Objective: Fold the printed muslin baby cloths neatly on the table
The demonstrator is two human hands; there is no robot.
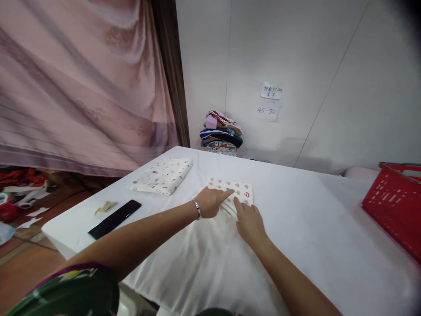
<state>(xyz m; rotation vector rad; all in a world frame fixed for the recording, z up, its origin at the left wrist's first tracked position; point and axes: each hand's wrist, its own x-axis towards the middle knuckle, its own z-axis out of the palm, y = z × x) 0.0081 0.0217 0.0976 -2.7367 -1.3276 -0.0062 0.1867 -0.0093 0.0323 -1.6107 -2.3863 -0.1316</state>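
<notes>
A small folded white cloth (245, 186) with grey shapes and a few coloured prints lies in the middle of the white-covered table. My left hand (209, 202), with a silver bracelet at the wrist, is on the left part of its near edge. The left index finger stretches across the top and the other fingers curl in at the edge. My right hand (250, 221) grips the near right corner, its index finger on top and its thumb out of sight. Between the hands, several stacked layers show at the near edge.
Another folded patterned cloth (162, 175) lies at the left, near a black phone-like slab (115, 218) and a small beige scrap (105, 207). A red plastic basket (394, 206) stands at the right. Behind the table is a stack of folded fabrics (222, 131) against the wall.
</notes>
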